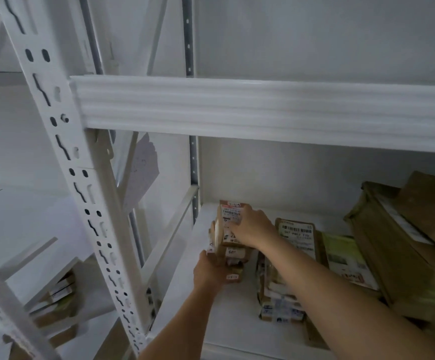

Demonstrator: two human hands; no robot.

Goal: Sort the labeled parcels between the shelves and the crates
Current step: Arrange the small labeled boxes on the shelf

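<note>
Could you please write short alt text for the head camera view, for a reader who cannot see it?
Both hands handle a stack of small labeled parcels on a white shelf: the left hand holds its near end, and the right hand rests on top. More labeled parcels and large brown packages lie to the right.

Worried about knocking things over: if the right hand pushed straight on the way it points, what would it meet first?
The right hand already rests on the upright parcel; beyond it, probably the shelf's white back wall.

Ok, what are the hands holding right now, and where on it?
Both hold the small stack of labeled parcels standing on the shelf: the left hand grips its near lower end, the right hand rests on the top parcel's labeled face.
</note>
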